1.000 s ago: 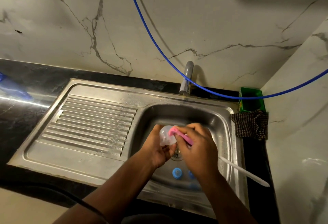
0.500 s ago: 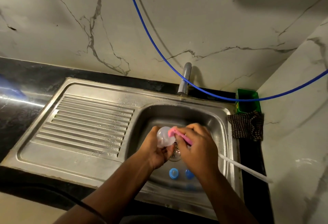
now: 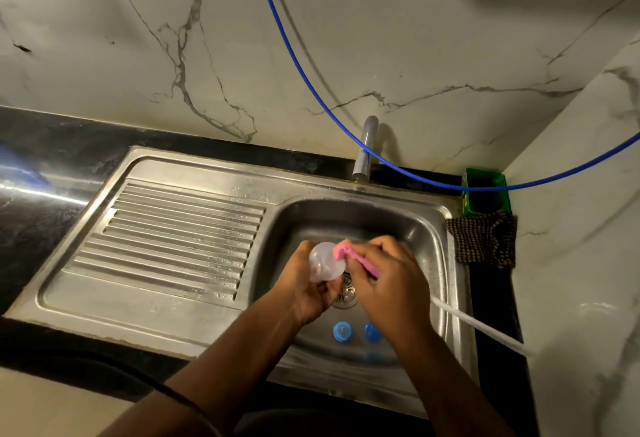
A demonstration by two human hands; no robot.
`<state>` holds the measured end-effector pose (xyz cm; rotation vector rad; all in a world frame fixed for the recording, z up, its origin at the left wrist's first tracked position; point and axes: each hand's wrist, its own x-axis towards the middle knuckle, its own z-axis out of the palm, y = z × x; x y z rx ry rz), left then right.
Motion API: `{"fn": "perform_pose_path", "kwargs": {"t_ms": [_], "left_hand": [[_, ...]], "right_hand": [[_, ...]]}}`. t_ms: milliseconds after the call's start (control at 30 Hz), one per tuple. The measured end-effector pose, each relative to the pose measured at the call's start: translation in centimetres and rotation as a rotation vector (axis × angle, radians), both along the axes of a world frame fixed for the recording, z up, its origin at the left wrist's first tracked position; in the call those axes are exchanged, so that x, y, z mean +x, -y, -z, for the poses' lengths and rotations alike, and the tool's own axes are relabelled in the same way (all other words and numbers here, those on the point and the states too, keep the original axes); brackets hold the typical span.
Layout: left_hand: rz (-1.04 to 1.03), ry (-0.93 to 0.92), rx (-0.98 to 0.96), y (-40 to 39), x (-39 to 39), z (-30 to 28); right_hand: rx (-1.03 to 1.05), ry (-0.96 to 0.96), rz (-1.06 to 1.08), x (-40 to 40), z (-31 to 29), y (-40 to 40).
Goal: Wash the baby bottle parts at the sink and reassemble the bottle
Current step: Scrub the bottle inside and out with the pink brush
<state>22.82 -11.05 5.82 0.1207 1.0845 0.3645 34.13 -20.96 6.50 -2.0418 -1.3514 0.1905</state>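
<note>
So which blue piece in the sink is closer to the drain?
The left blue piece; it lies just below the drain, fully in view, while the right blue piece is partly hidden by the wrist.

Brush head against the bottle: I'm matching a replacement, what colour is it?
Pink, with a white handle; the brush head shows best in the head view.

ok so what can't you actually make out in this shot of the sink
Head view only:
- Clear bottle part: the left hand covers its lower end, so which part it is stays unclear.
- Pink brush: the right hand hides most of it; the white handle blurs toward its far end.
- Second blue piece: half behind the right wrist.
- Green box: contents too dark to see.
</note>
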Motion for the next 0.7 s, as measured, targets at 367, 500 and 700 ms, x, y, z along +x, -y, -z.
{"fn": "perform_pose_path", "kwargs": {"t_ms": [367, 500, 700], "left_hand": [[0.046, -0.016, -0.013, -0.3, -0.6, -0.1], [0.056, -0.028, -0.007, -0.3, -0.5, 0.1], [0.018, -0.085, 0.02, -1.2, -1.0, 0.6]], "right_hand": [[0.015, 0.004, -0.11, -1.4, 0.1, 0.4], [-0.005, -0.012, -0.03, -0.7, -0.1, 0.0], [-0.025, 0.02, -0.066, -0.5, 0.3, -0.3]]}}
